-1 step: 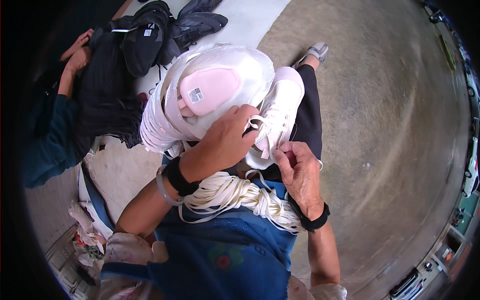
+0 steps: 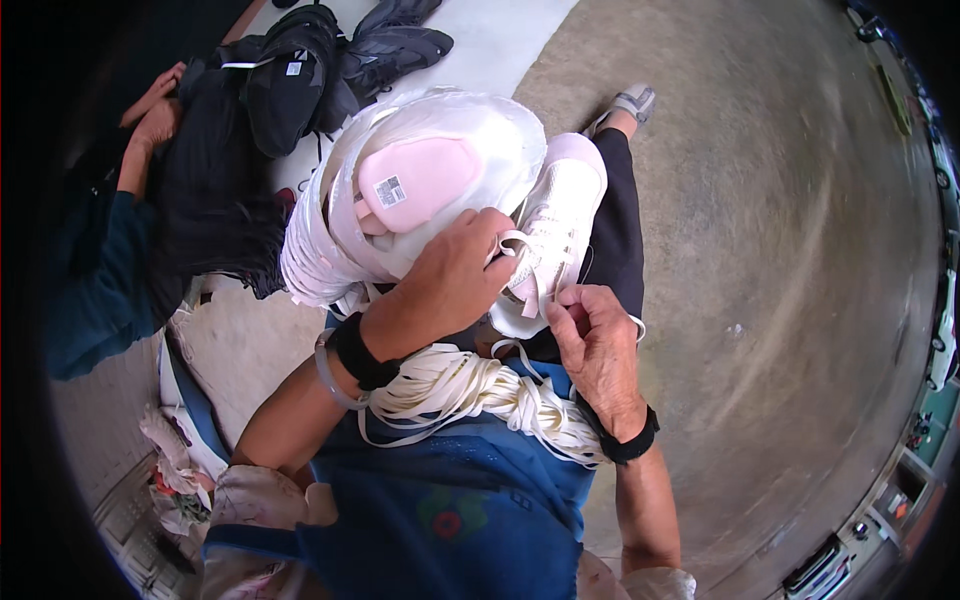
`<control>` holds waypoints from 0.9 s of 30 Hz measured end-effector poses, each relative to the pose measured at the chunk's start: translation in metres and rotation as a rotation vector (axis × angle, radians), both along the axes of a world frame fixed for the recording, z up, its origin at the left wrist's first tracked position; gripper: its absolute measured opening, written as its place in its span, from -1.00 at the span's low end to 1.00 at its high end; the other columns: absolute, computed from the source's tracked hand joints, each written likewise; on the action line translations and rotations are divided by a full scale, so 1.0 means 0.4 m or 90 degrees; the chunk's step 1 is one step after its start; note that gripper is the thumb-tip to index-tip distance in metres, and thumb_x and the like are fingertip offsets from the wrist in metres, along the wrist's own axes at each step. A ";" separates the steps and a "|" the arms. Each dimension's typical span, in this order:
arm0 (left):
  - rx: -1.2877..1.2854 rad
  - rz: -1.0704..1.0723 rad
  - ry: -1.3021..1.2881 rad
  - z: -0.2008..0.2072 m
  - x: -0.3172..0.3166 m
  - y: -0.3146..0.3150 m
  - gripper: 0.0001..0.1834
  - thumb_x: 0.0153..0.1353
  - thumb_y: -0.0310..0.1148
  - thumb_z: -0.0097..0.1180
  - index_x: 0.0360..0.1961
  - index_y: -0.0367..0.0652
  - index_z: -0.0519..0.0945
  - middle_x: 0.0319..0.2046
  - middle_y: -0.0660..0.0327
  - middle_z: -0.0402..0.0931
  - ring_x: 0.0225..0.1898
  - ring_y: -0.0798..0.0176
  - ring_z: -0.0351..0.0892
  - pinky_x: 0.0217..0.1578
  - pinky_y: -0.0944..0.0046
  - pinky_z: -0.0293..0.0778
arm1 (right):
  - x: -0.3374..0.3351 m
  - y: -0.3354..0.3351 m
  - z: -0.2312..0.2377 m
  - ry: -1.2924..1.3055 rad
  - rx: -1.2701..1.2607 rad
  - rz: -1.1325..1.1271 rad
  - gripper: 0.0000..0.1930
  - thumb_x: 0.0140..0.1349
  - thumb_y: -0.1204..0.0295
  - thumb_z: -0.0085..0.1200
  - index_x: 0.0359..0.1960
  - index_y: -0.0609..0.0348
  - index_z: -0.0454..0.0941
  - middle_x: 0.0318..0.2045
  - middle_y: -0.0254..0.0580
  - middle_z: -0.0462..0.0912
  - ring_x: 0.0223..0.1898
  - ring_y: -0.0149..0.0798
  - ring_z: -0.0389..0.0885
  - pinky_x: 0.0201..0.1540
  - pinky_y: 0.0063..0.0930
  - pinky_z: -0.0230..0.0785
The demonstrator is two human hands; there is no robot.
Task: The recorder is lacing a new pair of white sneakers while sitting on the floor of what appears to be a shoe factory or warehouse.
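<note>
A white and pale pink sneaker [image 2: 572, 195] rests on my right thigh, toe pointing away from me. My left hand [image 2: 455, 268] is closed at the sneaker's left side, pinching a looped white shoelace [image 2: 515, 240] between thumb and fingers. Near the heel opening, my right hand [image 2: 603, 345] is closed too, thumb against forefinger on the shoelace. Part of the lace is hidden behind the fingers. Across my lap, over a blue apron [image 2: 440, 500], lies a thick bundle of off-white laces [image 2: 480, 392].
Left of the sneaker is a stack of white and pink shoe pieces [image 2: 330, 240], a pink insole-like pad [image 2: 420, 172] uppermost. Black shoes [image 2: 290, 85] lie at the far left. Beside them are another person's hands [image 2: 155, 115]. Concrete floor [image 2: 760, 270] stretches to the right.
</note>
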State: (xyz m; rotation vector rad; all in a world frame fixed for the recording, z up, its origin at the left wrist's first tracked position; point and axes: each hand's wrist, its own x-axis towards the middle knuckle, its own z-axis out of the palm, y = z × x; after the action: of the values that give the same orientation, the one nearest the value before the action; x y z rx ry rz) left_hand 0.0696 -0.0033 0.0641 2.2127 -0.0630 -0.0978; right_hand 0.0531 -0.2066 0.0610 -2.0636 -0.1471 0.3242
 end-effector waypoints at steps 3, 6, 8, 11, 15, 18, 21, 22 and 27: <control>0.018 -0.035 0.016 -0.004 0.008 0.004 -0.83 0.16 -0.44 0.19 -0.27 -0.27 0.51 -0.38 0.04 0.45 -0.38 0.05 0.45 -0.30 0.15 0.38 | -0.020 0.004 -0.005 -0.041 -0.047 0.023 -0.83 0.14 0.48 0.23 -0.27 0.26 0.53 -0.41 -0.04 0.52 -0.50 -0.10 0.57 -0.40 -0.24 0.45; 0.027 -0.065 0.036 0.028 0.006 0.003 -0.85 0.14 -0.44 0.22 -0.33 -0.27 0.52 -0.38 0.08 0.45 -0.41 0.12 0.42 -0.35 0.18 0.35 | -0.026 0.009 -0.012 -0.082 -0.116 0.058 -0.81 0.14 0.46 0.21 -0.23 0.20 0.53 -0.32 0.00 0.57 -0.41 0.08 0.63 -0.37 -0.11 0.49; -0.017 -0.070 0.069 0.044 0.008 0.000 -0.83 0.11 -0.41 0.21 -0.38 -0.26 0.49 -0.41 0.04 0.45 -0.33 -0.02 0.48 -0.24 0.07 0.40 | -0.028 0.013 -0.022 -0.106 -0.119 0.068 -0.87 0.16 0.48 0.17 -0.28 0.20 0.52 -0.32 -0.01 0.58 -0.40 0.11 0.63 -0.37 -0.09 0.49; -0.034 -0.054 0.000 0.018 0.000 0.008 -0.85 0.12 -0.46 0.22 -0.34 -0.28 0.50 -0.37 0.09 0.45 -0.34 0.13 0.45 -0.29 0.22 0.39 | -0.024 0.019 -0.017 -0.103 -0.117 0.066 -0.90 0.18 0.49 0.14 -0.30 0.20 0.51 -0.32 -0.02 0.58 -0.40 0.13 0.63 -0.37 -0.08 0.49; 0.104 -0.036 -0.109 0.038 -0.016 0.011 -0.84 0.14 -0.49 0.19 -0.26 -0.29 0.51 -0.32 0.07 0.49 -0.28 0.10 0.49 -0.23 0.20 0.42 | -0.027 0.018 -0.010 -0.079 -0.118 0.066 -0.89 0.18 0.47 0.15 -0.30 0.20 0.51 -0.32 -0.01 0.58 -0.39 0.12 0.63 -0.37 -0.09 0.49; 0.074 -0.026 -0.050 0.029 -0.029 0.013 -0.78 0.15 -0.53 0.16 -0.16 -0.30 0.51 -0.29 0.04 0.51 -0.28 0.06 0.52 -0.21 0.16 0.43 | -0.031 0.031 -0.008 -0.102 -0.135 0.059 -0.89 0.19 0.46 0.14 -0.32 0.21 0.50 -0.36 -0.01 0.57 -0.40 0.11 0.62 -0.38 -0.09 0.47; 0.051 -0.004 0.014 0.019 -0.025 0.007 -0.74 0.15 -0.54 0.16 -0.11 -0.31 0.50 -0.32 0.02 0.51 -0.30 0.04 0.53 -0.23 0.15 0.44 | -0.029 0.039 -0.017 -0.117 -0.144 0.069 -0.90 0.19 0.46 0.13 -0.34 0.22 0.49 -0.41 -0.02 0.54 -0.43 0.09 0.61 -0.40 -0.08 0.46; 0.065 -0.013 0.004 0.015 -0.022 0.006 -0.75 0.15 -0.54 0.16 -0.12 -0.32 0.50 -0.35 0.02 0.51 -0.33 0.05 0.53 -0.25 0.16 0.44 | -0.028 0.038 -0.018 -0.118 -0.144 0.067 -0.90 0.19 0.46 0.13 -0.34 0.22 0.49 -0.41 -0.02 0.54 -0.43 0.09 0.61 -0.40 -0.08 0.46; 0.085 -0.033 0.021 0.033 -0.005 0.002 -0.79 0.17 -0.52 0.15 -0.16 -0.32 0.52 -0.41 0.03 0.51 -0.38 0.07 0.52 -0.29 0.17 0.43 | -0.029 0.030 -0.027 -0.117 -0.123 0.067 -0.90 0.20 0.46 0.12 -0.37 0.22 0.48 -0.43 -0.02 0.51 -0.47 0.09 0.60 -0.41 -0.07 0.46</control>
State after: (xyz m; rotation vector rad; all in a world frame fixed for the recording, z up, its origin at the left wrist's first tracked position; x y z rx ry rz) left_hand 0.0675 -0.0027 0.0772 2.3431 -0.0979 -0.1711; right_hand 0.0416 -0.1948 0.0502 -2.2814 -0.3493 0.2197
